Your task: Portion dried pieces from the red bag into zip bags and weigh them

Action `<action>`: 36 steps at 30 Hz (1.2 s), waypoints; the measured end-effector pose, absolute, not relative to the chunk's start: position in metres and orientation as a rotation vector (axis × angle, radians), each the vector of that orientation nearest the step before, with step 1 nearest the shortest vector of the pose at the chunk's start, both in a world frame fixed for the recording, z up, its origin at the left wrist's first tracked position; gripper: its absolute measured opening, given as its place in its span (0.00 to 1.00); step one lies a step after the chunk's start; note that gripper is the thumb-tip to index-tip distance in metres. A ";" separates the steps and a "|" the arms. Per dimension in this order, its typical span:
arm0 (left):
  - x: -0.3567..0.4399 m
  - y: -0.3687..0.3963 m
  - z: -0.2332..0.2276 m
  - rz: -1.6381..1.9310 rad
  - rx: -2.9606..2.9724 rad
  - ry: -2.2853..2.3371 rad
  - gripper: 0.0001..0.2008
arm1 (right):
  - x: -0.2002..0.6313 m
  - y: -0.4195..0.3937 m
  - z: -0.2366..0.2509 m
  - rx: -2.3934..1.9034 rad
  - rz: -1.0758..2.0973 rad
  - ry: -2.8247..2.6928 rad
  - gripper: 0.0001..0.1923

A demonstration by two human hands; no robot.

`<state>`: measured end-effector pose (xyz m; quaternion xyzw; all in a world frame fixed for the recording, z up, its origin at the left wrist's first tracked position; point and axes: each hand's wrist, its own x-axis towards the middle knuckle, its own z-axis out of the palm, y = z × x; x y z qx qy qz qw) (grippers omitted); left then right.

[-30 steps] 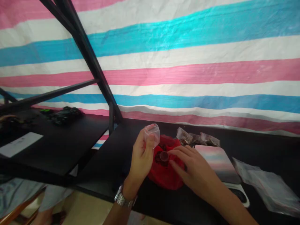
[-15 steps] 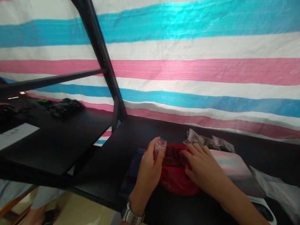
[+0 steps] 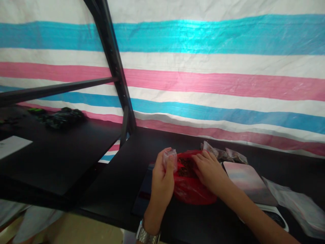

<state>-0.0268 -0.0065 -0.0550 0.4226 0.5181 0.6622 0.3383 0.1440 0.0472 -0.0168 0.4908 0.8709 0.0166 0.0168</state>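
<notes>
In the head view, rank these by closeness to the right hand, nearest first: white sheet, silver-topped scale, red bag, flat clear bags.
From the right hand:
1. Red bag: right at the hand, by its opening.
2. Silver-topped scale: just to the right.
3. Flat clear bags: farther right, past the scale.
4. White sheet: far off, at the left edge.
</notes>
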 end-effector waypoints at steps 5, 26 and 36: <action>-0.016 -0.011 -0.056 1.500 1.503 1.543 0.17 | 0.159 0.049 -0.005 1.529 0.083 2.620 0.19; -0.004 0.005 -0.051 1.759 0.488 0.982 0.34 | 0.152 0.059 -0.017 1.552 -0.200 2.840 0.22; -0.008 0.008 -0.043 1.743 0.197 0.819 0.22 | 0.143 0.049 -0.028 1.589 -0.565 2.948 0.10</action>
